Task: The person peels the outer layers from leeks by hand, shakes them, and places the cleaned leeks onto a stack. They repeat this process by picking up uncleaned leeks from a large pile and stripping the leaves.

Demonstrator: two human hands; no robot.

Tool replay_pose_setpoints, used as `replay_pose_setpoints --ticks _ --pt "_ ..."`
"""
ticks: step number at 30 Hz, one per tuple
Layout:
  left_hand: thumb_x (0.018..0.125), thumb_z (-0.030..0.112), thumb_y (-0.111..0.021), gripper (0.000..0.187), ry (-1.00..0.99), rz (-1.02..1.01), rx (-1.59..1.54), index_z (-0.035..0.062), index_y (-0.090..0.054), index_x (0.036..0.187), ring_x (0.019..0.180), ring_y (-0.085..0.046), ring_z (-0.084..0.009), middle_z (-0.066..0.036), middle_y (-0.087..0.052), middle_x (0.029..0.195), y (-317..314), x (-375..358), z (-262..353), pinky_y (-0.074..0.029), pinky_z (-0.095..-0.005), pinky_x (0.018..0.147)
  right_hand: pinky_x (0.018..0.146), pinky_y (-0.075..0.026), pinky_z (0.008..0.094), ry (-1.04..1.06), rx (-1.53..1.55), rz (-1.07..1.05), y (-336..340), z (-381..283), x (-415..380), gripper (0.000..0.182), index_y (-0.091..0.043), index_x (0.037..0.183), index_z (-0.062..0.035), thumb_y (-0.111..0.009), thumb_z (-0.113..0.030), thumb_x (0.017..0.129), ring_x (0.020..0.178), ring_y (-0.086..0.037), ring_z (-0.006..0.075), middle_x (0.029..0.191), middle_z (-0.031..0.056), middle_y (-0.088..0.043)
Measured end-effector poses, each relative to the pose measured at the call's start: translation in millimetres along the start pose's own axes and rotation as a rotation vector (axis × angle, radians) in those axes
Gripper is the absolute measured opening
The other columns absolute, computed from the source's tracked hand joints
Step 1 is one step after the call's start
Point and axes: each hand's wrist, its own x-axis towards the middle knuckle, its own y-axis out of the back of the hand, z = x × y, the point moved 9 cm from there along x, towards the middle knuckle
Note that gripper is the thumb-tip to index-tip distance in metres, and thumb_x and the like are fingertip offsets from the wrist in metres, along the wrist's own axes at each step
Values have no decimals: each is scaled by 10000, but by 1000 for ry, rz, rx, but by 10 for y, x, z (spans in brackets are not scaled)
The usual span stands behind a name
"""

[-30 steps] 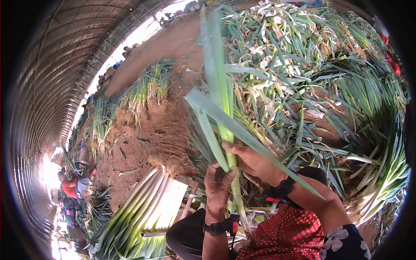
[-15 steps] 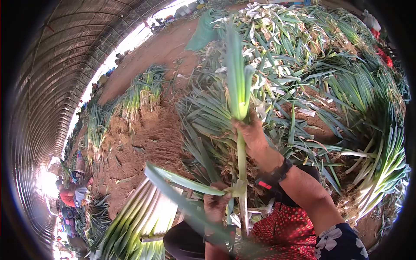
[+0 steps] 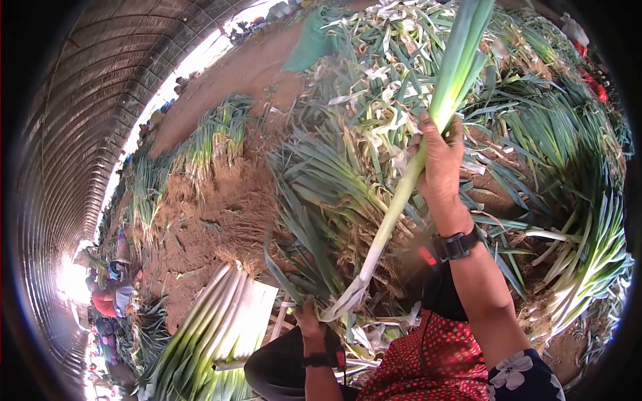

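Observation:
My right hand (image 3: 441, 157) is wrapped round a long leek (image 3: 386, 224) just below where its green leaves fan out. The leek slants across the view, leaves up to the right and pale end down to the left. Low down, my left hand (image 3: 309, 321) is closed on a peeled leek leaf (image 3: 281, 274), whose green blade sticks up past the fingers. A thin whitish skin (image 3: 344, 304) stretches between that hand and the leek's lower end. To the left, several cleaned leeks (image 3: 194, 321) lie side by side on a white board (image 3: 257, 304).
Loose unpeeled leeks (image 3: 321, 167) lie ahead, with a big heap of leaf scraps (image 3: 401, 40) behind them. More leeks (image 3: 578, 274) are piled at right. Bundles (image 3: 217, 137) stand on bare soil (image 3: 207, 234) at left. A person (image 3: 110, 301) is at far left.
My right hand has swung the leek up and to the right, tilting it. My left hand has drawn down and left with the leaf, pulling skin off the stem.

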Motion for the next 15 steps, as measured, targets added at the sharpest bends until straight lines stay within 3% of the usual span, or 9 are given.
replay_pose_setpoints --ticks 2,4,5,7,8,10,11,13,15 --pt "855 186 -643 332 -10 102 108 -30 -552 1091 795 -635 -245 -84 -615 886 307 116 -201 -534 -364 663 499 -441 211 100 -35 1 54 -134 89 364 -465 1117 -99 -722 -169 870 618 -515 68 827 -13 -546" --pt "862 210 -625 349 -10 -109 249 -30 -576 1111 863 -653 -270 -124 -645 941 618 341 -573 -537 -365 703 491 -444 216 159 -49 9 54 -269 111 361 -456 1115 -77 -713 -164 876 596 -514 74 825 4 -539" --pt "862 210 -625 349 -8 -109 251 -30 -576 1111 863 -653 -270 -124 -645 941 884 513 -815 -537 -365 703 482 -448 222 217 -60 16 59 -350 100 358 -447 1113 -56 -703 -158 883 574 -513 81 823 21 -533" --pt "863 230 -627 363 -118 19 729 -23 -595 1121 805 -655 -316 -163 -651 926 1321 798 -1068 -526 -405 703 482 -444 225 226 -87 8 64 -380 71 362 -445 1115 -56 -703 -165 885 576 -513 81 826 22 -531" --pt "863 230 -627 363 -117 18 728 -23 -595 1121 805 -655 -316 -163 -651 926 1188 677 -923 -526 -405 703 481 -441 228 237 -113 -4 51 -401 60 366 -443 1117 -55 -703 -172 886 579 -513 82 830 24 -529" --pt "870 287 -634 420 -39 150 1368 -20 -591 1153 853 -644 -365 -206 -640 971 702 186 -286 -513 -427 752 482 -431 221 219 -105 -16 4 -402 32 350 -453 1106 -76 -706 -176 885 580 -501 74 808 2 -523" --pt "870 287 -634 420 -35 152 1368 -20 -591 1153 853 -644 -365 -206 -640 971 561 119 -151 -513 -427 752 484 -420 214 200 -93 -28 -19 -381 20 335 -463 1096 -97 -708 -179 883 582 -488 65 786 -20 -517" --pt "883 281 -642 421 -466 120 1369 -15 -587 1179 1030 -595 -396 -227 -611 1056 104 -38 317 -494 -436 850 480 -406 211 165 -74 -46 -50 -316 12 321 -461 1097 -105 -693 -198 895 565 -467 63 763 -27 -497" --pt "894 244 -648 435 -561 -153 1045 -6 -559 1238 1166 -531 -346 -219 -566 1190 -385 -174 582 -482 -424 897 475 -392 207 125 -54 -73 -88 -230 -7 308 -458 1097 -112 -677 -216 908 549 -446 60 740 -33 -476"
